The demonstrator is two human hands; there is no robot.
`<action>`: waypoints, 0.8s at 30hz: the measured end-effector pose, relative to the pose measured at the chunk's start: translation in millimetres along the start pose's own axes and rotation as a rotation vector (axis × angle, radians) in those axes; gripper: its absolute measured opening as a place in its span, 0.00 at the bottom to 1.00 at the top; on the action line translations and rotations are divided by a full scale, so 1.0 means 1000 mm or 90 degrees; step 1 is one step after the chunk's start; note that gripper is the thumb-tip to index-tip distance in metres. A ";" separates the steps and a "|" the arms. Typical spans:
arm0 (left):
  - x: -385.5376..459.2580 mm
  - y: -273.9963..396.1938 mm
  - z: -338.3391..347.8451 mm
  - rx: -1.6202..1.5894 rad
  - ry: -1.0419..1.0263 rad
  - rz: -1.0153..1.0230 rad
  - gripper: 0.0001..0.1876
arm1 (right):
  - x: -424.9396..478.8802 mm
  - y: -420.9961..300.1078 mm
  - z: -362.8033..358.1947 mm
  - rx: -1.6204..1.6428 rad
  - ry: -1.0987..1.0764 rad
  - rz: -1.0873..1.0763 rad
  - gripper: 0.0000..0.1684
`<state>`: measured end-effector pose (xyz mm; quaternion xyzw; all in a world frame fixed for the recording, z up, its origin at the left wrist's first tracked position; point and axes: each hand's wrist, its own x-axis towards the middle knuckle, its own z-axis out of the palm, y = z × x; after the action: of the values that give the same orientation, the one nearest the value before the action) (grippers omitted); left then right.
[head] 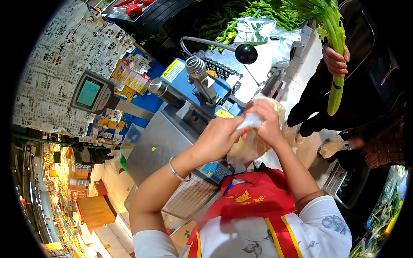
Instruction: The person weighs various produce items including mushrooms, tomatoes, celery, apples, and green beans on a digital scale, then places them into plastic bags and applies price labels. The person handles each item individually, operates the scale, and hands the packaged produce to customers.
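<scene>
My left hand [215, 138], with a bangle on its wrist, pinches the gathered neck of a clear plastic bag [247, 146]. On the other side of that neck, my right hand [265, 120] is closed around the plastic, partly blurred. Pale yellowish contents show through the bag, but I cannot tell what they are. Below my left forearm and beyond it is an electronic scale with a bare steel platform [151, 138] and a blue keypad [214, 170]. Just past my hands stands a blue bench-top device [180, 72] with a lever ending in a black ball knob [246, 54].
A person's hand [335, 59] at right holds a bunch of celery [336, 92]. The scale's display [89, 93] rises on a post beside a metal cylinder [167, 93]. Green peppers [274, 14] and plastic bags [258, 30] lie at the back. A grey crate [334, 180] stands on the floor.
</scene>
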<state>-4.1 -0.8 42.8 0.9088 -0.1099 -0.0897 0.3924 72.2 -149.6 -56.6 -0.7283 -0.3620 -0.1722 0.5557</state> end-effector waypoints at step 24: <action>-0.026 -0.065 0.046 -0.888 0.347 -0.076 0.11 | 0.143 -0.059 -0.009 -0.209 0.051 -0.043 0.20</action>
<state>-31.7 18.1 -33.8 0.4436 0.1232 0.0682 0.8851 128.6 -102.8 80.2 -0.7894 -0.3309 -0.2766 0.4369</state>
